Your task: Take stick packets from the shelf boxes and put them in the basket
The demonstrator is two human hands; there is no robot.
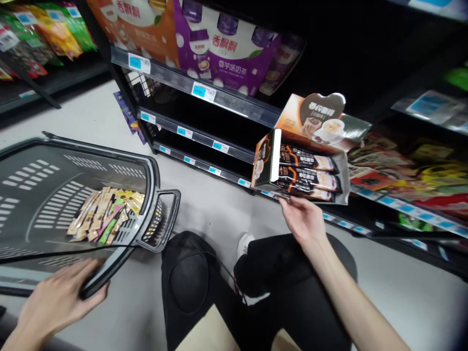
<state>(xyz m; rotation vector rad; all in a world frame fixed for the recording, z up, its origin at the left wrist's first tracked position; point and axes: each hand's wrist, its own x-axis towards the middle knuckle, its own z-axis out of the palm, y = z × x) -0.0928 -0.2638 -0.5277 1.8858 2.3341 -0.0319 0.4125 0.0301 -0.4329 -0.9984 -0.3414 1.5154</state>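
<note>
My right hand (302,217) grips from below an open cardboard display box (265,161) of dark coffee stick packets (307,178), held up in front of the shelves. The box's printed lid flap (318,119) stands open above it. My left hand (60,298) holds the near rim of a grey plastic shopping basket (153,180) on the floor at the left. In the basket lies a pile of several loose stick sachets (104,214), tan, yellow, green and pink. My knees in black trousers (190,278) are bent between the two hands.
A dark shelf unit (204,105) with blue price tags stands ahead; its lower shelves look bare. Purple and orange milk tea packs (226,48) sit on top. Mixed packets (409,170) fill the shelf at right. Snack bags (44,29) hang at far left. Grey floor (215,204) lies between.
</note>
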